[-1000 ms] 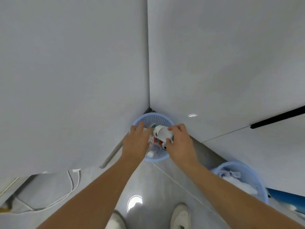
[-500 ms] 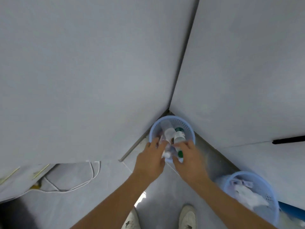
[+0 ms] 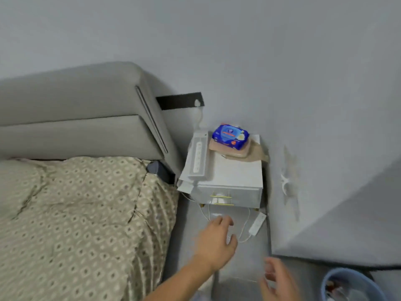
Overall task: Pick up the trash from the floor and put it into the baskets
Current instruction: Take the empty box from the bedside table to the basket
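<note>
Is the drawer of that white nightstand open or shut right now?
Shut. The drawer front sits flush with the nightstand body, no gap showing, its gold handle untouched. The left hand hovers open below it.

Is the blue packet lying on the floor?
No, the blue packet sits on a tan bundle on top of the white nightstand, beside the bed.

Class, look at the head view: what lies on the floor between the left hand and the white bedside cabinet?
Thin white cables on grey floor; a power strip lies off to the side of the left hand.
</note>
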A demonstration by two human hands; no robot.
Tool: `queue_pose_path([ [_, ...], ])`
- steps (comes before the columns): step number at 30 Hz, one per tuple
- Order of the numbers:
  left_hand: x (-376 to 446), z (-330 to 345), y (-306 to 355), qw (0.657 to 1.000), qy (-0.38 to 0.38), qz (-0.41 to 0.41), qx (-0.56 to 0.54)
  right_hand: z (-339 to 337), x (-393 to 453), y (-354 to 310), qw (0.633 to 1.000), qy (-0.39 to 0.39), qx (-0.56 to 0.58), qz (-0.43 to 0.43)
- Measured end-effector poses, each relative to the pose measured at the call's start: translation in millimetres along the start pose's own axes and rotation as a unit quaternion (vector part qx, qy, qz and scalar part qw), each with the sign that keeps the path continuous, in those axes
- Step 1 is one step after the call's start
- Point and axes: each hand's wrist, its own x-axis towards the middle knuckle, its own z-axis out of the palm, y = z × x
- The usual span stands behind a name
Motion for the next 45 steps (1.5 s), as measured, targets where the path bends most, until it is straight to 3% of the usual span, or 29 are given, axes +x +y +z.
queue_pose_path([
  [2,14.7,-22.6,-47.7,0.997,0.034,-0.057,-0.032,-3.1,-8.1,-102.7,0.999,-0.032,-0.025,-0.029],
  [8,112.8,-31.4,-203.2,0.983,0.073,-0.154,-0.065,88.2,105.2,-206.1,0.986,-0.067,-0.121,-0.097],
  [11,182.2,-14.4,-267.8,0.982,0.076,-0.156,-0.074,150.4,197.5,-261.4,0.978,-0.024,-0.156,-0.136],
  [16,290.4,17.0,-325.6,0.987,0.050,-0.134,-0.069,252.2,329.4,-331.3,0.979,0.029,-0.162,-0.121],
  [21,342.0,51.1,-339.0,0.988,-0.007,-0.128,-0.081,298.7,386.9,-323.5,0.964,0.052,-0.248,-0.084],
  [28,342.6,53.7,-337.6,0.993,0.033,-0.108,-0.016,282.3,378.6,-306.4,0.964,0.079,-0.228,-0.116],
  [38,246.3,21.9,-313.1,0.987,0.095,-0.103,-0.077,237.0,268.1,-274.7,0.963,0.096,-0.188,-0.169],
  [45,123.2,28.8,-249.7,0.985,0.110,-0.118,-0.061,154.7,124.2,-191.8,0.966,0.102,-0.142,-0.189],
])
